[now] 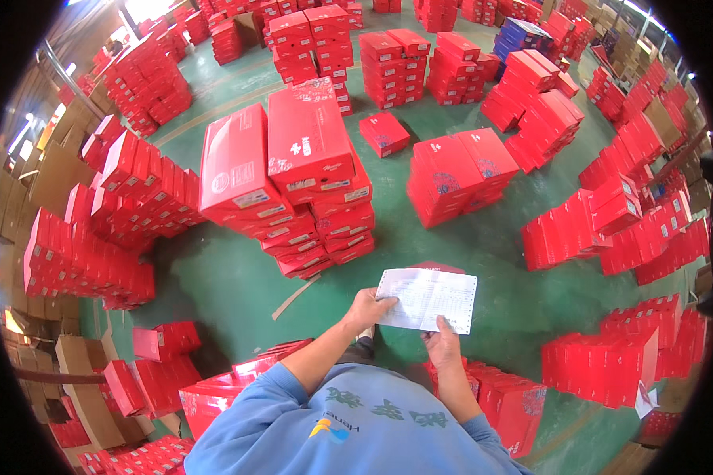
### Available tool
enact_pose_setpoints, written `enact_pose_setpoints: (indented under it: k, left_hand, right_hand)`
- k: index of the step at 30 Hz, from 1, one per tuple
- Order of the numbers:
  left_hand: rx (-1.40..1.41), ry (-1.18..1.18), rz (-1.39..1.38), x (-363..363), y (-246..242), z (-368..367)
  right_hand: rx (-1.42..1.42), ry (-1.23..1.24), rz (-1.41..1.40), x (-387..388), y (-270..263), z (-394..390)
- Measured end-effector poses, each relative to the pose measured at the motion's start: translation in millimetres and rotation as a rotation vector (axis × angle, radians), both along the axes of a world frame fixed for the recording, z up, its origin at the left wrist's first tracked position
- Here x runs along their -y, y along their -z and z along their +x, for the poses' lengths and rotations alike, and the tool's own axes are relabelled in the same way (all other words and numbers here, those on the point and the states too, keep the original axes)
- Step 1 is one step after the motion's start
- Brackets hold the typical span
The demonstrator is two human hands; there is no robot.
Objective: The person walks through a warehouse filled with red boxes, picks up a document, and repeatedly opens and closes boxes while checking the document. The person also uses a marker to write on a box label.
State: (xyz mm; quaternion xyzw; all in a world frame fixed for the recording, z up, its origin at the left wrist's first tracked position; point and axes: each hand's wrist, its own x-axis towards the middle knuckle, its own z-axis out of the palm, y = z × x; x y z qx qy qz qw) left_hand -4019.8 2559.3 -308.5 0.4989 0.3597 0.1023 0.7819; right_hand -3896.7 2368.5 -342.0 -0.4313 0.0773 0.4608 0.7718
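Observation:
A white printed sheet with punched holes along its short edges is held out in front of my body. My left hand pinches its left edge, thumb on top. At the lower right, my right hand grips the bottom edge, also with the thumb on the printed side. Rows of writing fill the sheet, too small to make out. Just beyond it, a red box on the floor is mostly hidden by the paper. A tall stack of red cardboard boxes rises ahead to the left.
Red boxes stand ahead to the right, with a single red box behind. Other red stacks line the right, and more boxes sit close by my right side. Brown cardboard leans at left. A cardboard strip lies on the green floor.

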Motion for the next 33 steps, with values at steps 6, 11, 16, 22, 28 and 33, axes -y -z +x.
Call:
enact_pose_setpoints:
  k: [6, 11, 16, 22, 28, 33]
  left_hand:
    - [-0.110, 0.146, 0.117, -55, -8, 60]
    - [-0.106, 0.271, 0.216, -78, -11, 121]
    - [-0.143, 0.286, 0.204, -87, -16, 216]
    - [-0.128, 0.193, 0.103, -91, -6, 330]
    - [-0.130, 0.158, 0.104, -112, -4, 406]
    - [-0.160, 0.270, 0.180, -162, 4, 465]
  right_hand:
    - [-0.055, -0.015, 0.092, -2, -10, 91]
    - [0.028, -0.185, 0.092, -6, -2, 177]
    - [0.021, -0.208, -0.112, -35, -1, 281]
    - [0.161, -0.346, -0.156, -48, -21, 407]
    - [0.083, -0.358, -0.152, -66, -16, 487]
    - [0.133, -0.305, -0.272, -101, -5, 527]
